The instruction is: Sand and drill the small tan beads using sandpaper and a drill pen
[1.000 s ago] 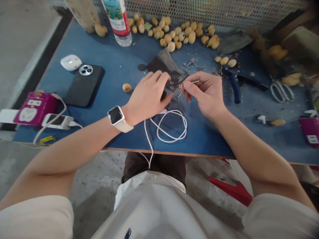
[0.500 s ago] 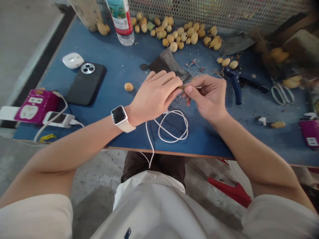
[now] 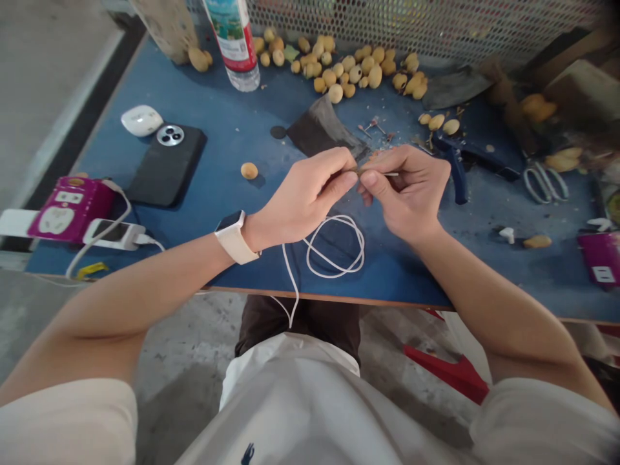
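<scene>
I'm reading a blue-topped desk with a wooden edge (image 3: 387, 278) from a head camera. At its left end sits a magenta power socket (image 3: 70, 210) with a white plug-in charger (image 3: 113, 234) just beside it. Next come a white rounded earbud case (image 3: 141, 121) and a black smartphone with a triple-lens camera (image 3: 165, 165), which lies face down, the case touching its top corner. Above them stands a clear plastic water bottle with a red label (image 3: 231, 39).

The left hand (image 3: 303, 200), wearing a white-strapped smartwatch (image 3: 233, 237), reaches in past a lone tan seed pod (image 3: 249, 170). A loose white cable (image 3: 334, 248) lies looped under the wrists. Its fingers (image 3: 334, 169) are closed in a pinch on a small tan piece (image 3: 362, 171), too small for me to identify.

The right hand (image 3: 409, 190) meets it there, thumb and forefinger closed on the same piece and on a thin metal pin (image 3: 390, 173) running through or against it. I can't tell which.

Behind the hands, a heap of tan seed pods (image 3: 339, 68) lies along the mesh fence. Further right are blue-handled pliers (image 3: 455, 169) and steel scissors (image 3: 545, 184), then a second magenta socket (image 3: 599, 266) at the desk's edge.
</scene>
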